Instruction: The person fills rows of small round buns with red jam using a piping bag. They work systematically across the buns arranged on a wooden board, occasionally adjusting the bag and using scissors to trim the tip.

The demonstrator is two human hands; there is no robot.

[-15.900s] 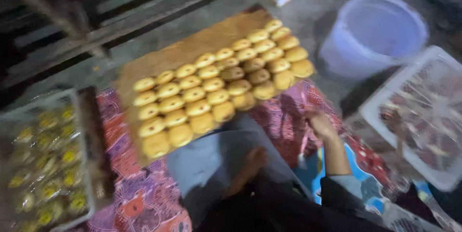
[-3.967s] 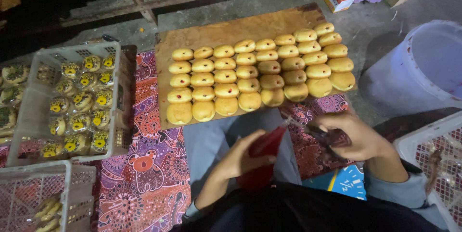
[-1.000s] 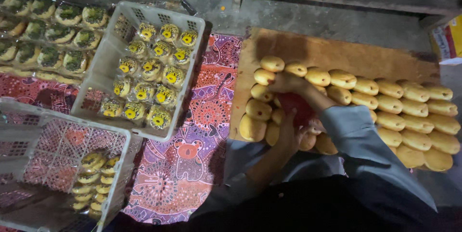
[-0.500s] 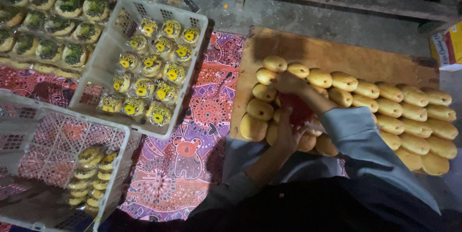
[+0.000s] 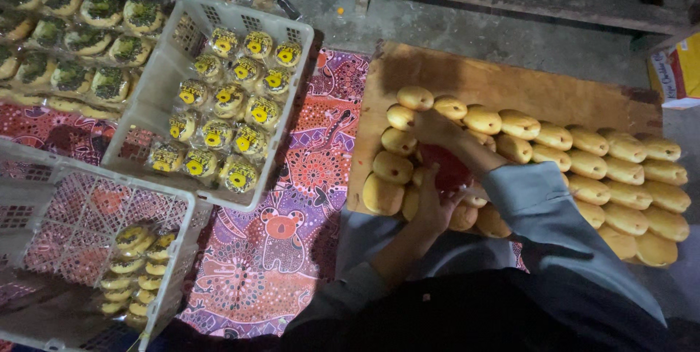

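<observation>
Rows of golden round buns lie on a wooden board at the right. My left hand grips the lower edge of a red bag held over the board's left end. My right hand, in a grey sleeve, reaches across the bag's top and touches the buns there; whether it grips one is hidden.
A white crate of yellow-labelled wrapped buns sits at centre left. A second white crate at the lower left holds several wrapped buns. More wrapped dark-topped buns lie at the top left. A patterned cloth covers the floor.
The view has swung from the board's middle to its left end. Over the last second both hands stay on the red bag over the buns with only slight shifts.
</observation>
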